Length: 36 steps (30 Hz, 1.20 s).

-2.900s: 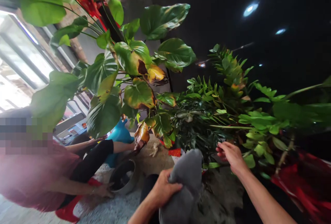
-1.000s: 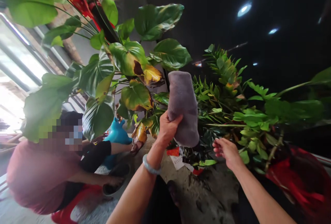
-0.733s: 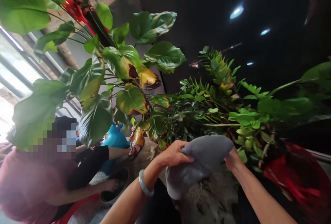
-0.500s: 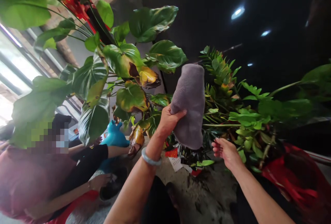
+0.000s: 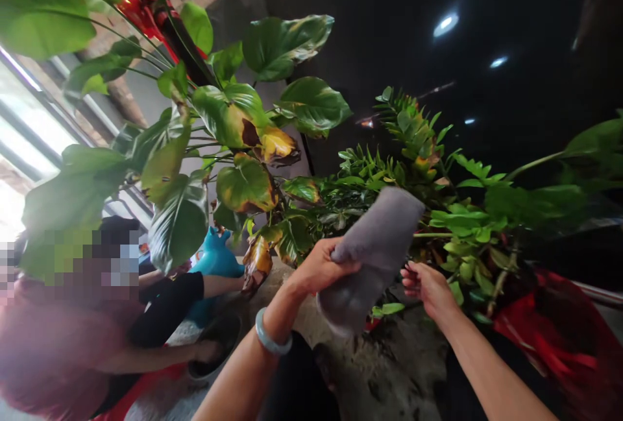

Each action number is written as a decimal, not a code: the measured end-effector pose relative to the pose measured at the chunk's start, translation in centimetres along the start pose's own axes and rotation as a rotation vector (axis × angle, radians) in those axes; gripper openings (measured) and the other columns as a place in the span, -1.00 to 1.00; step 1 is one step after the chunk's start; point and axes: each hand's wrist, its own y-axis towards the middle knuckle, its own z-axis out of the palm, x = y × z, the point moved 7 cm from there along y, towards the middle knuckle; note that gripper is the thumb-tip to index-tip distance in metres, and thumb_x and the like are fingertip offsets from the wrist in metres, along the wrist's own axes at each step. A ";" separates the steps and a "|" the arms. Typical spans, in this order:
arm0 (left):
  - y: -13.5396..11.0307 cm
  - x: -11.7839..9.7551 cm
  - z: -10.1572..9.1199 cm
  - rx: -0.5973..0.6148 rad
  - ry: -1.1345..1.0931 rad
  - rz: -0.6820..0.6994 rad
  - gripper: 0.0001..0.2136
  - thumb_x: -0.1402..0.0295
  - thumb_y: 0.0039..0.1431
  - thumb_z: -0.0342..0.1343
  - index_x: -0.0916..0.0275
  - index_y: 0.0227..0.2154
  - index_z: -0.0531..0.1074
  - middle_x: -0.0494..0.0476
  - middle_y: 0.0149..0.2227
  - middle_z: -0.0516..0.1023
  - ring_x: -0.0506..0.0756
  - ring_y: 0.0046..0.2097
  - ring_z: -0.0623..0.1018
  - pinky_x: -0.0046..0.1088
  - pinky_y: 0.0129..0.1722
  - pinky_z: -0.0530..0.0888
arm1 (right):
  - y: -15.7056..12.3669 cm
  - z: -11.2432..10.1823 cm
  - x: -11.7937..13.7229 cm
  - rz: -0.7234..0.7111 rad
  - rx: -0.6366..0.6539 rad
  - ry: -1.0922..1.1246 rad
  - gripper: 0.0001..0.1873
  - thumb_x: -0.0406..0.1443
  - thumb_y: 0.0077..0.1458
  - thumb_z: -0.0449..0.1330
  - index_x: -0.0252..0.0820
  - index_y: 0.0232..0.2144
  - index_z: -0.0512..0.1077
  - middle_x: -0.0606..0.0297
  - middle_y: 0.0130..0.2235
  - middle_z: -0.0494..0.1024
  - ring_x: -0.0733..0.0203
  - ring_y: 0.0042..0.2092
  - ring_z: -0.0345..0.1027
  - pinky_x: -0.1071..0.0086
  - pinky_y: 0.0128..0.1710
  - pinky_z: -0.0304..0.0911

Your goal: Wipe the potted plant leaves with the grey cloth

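Observation:
A folded grey cloth (image 5: 377, 255) is pinched along its left edge by my left hand (image 5: 324, 268), thumb lying across the front. The cloth slants, its upper end leaning right over the plants. Just right of it, my right hand (image 5: 428, 288) has its fingers curled together; whatever they may hold is too small to make out. That hand is close to the low leafy green plant (image 5: 467, 220). To the left of the cloth stands a large broad-leaved plant (image 5: 246, 181), several of its leaves yellow and brown at the edges.
On the left a seated person in a pink top (image 5: 63, 343) reaches into a dark bucket (image 5: 214, 349). Behind are a blue ornament or toy (image 5: 217, 255) and a dark glossy panel (image 5: 389, 32). Red wrapping (image 5: 559, 324) lies at the right.
My left hand has lowered the cloth and tilted its top to the right. My right hand has barely moved. The seated person's hand has moved into the bucket.

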 end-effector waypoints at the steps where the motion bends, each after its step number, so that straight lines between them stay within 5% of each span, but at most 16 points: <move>1: 0.6 -0.1 -0.4 -0.051 0.011 0.030 -0.81 0.28 -0.18 0.19 0.28 -0.52 0.39 -0.04 -0.54 0.31 -0.02 -0.46 0.26 -0.53 -0.43 0.28 | 0.0 0.0 0.0 0.009 -0.012 -0.004 -0.85 -0.27 -0.32 0.28 -0.16 -0.68 0.36 0.36 -0.68 0.47 0.32 -0.70 0.25 0.46 -0.73 0.16; 4: 1.1 2.6 0.5 -0.060 0.195 -0.009 -0.89 0.35 -0.17 0.12 0.26 -0.51 0.40 -0.04 -0.53 0.32 0.01 -0.43 0.30 -0.52 -0.41 0.27 | 0.2 -0.2 -0.3 0.032 -0.065 -0.011 -0.85 -0.27 -0.32 0.29 -0.15 -0.66 0.37 0.36 -0.67 0.48 0.30 -0.67 0.28 0.44 -0.71 0.16; 8: -2.3 7.9 3.4 0.259 0.541 -0.179 -0.91 0.47 -0.25 0.15 0.22 -0.56 0.44 -0.05 -0.54 0.37 0.04 -0.40 0.36 -0.53 -0.42 0.25 | 0.5 -0.9 -0.5 0.029 -0.142 -0.026 -0.87 -0.29 -0.35 0.28 -0.13 -0.67 0.37 0.36 -0.64 0.49 0.23 -0.59 0.36 0.43 -0.67 0.15; 11: -4.9 7.3 3.3 0.399 0.406 -0.180 -0.83 0.43 -0.22 0.14 0.21 -0.44 0.50 -0.06 -0.49 0.43 0.04 -0.38 0.37 -0.55 -0.41 0.27 | 0.6 -1.3 -0.6 0.015 -0.165 -0.045 -0.90 -0.29 -0.37 0.26 -0.13 -0.69 0.38 0.33 -0.62 0.51 0.19 -0.52 0.40 0.43 -0.64 0.13; 15: -3.3 3.0 -1.3 0.045 0.193 -0.063 -0.84 0.33 -0.14 0.11 0.28 -0.45 0.46 -0.04 -0.52 0.38 0.01 -0.43 0.33 -0.54 -0.42 0.27 | 0.6 -1.2 -0.5 0.001 -0.162 -0.067 -0.90 -0.25 -0.37 0.23 -0.12 -0.71 0.38 0.34 -0.62 0.51 0.17 -0.47 0.42 0.43 -0.59 0.14; 18: -1.5 2.7 -3.0 -0.195 0.198 -0.016 -0.87 0.34 -0.16 0.12 0.27 -0.49 0.43 -0.03 -0.54 0.36 0.01 -0.44 0.31 -0.52 -0.42 0.29 | 0.5 -0.7 -0.4 -0.003 -0.142 -0.088 -0.91 -0.23 -0.37 0.22 -0.12 -0.69 0.41 0.33 -0.58 0.55 0.16 -0.40 0.45 0.44 -0.56 0.15; 20: -1.2 4.6 -1.8 -0.163 0.300 -0.079 -0.90 0.41 -0.18 0.09 0.25 -0.51 0.43 -0.04 -0.55 0.36 0.02 -0.43 0.32 -0.51 -0.41 0.29 | 0.4 -0.5 -0.4 -0.009 -0.118 -0.108 -0.91 -0.23 -0.37 0.22 -0.12 -0.69 0.41 0.33 -0.57 0.55 0.14 -0.37 0.46 0.44 -0.56 0.15; 23: -3.3 7.9 1.6 0.108 0.477 -0.188 -0.89 0.50 -0.25 0.07 0.24 -0.56 0.44 -0.07 -0.57 0.34 0.02 -0.42 0.33 -0.53 -0.40 0.26 | 0.3 -0.2 -0.6 0.003 -0.082 -0.151 -0.92 -0.25 -0.37 0.22 -0.12 -0.72 0.40 0.31 -0.59 0.54 0.12 -0.38 0.45 0.42 -0.56 0.16; 26: -6.3 8.2 2.7 0.307 0.393 -0.234 -0.86 0.48 -0.23 0.07 0.25 -0.51 0.47 -0.07 -0.55 0.35 0.01 -0.41 0.33 -0.55 -0.42 0.25 | 0.2 -0.1 -1.1 0.038 -0.042 -0.195 -0.91 -0.28 -0.36 0.22 -0.13 -0.75 0.38 0.30 -0.63 0.52 0.13 -0.46 0.43 0.41 -0.59 0.16; 28: -6.7 6.3 1.0 0.240 0.293 -0.193 -0.86 0.42 -0.16 0.07 0.28 -0.46 0.48 -0.05 -0.52 0.36 0.01 -0.41 0.33 -0.55 -0.42 0.26 | 0.2 0.1 -1.4 0.053 -0.015 -0.218 -0.89 -0.29 -0.36 0.23 -0.13 -0.77 0.36 0.31 -0.67 0.48 0.17 -0.52 0.39 0.42 -0.61 0.14; 32: -4.5 3.4 -3.6 -0.148 0.220 -0.041 -0.84 0.32 -0.11 0.12 0.31 -0.47 0.44 -0.02 -0.52 0.35 0.01 -0.42 0.31 -0.53 -0.43 0.28 | 0.2 0.7 -1.5 0.055 0.032 -0.233 -0.89 -0.30 -0.36 0.24 -0.15 -0.75 0.36 0.31 -0.65 0.48 0.22 -0.55 0.37 0.42 -0.58 0.19; 34: -3.4 4.7 -3.8 -0.223 0.226 -0.079 -0.86 0.35 -0.15 0.12 0.31 -0.49 0.43 -0.04 -0.53 0.33 0.01 -0.43 0.30 -0.53 -0.42 0.28 | 0.1 0.9 -1.3 0.040 0.043 -0.227 -0.88 -0.27 -0.36 0.25 -0.14 -0.75 0.37 0.33 -0.66 0.48 0.23 -0.54 0.36 0.41 -0.55 0.23; 36: -3.3 7.2 -2.1 -0.156 0.284 -0.172 -0.89 0.42 -0.19 0.09 0.30 -0.51 0.43 -0.07 -0.56 0.33 0.01 -0.42 0.31 -0.53 -0.41 0.28 | -0.1 1.0 -1.1 0.020 0.037 -0.225 -0.86 -0.25 -0.36 0.24 -0.13 -0.77 0.36 0.36 -0.68 0.45 0.23 -0.55 0.34 0.40 -0.54 0.22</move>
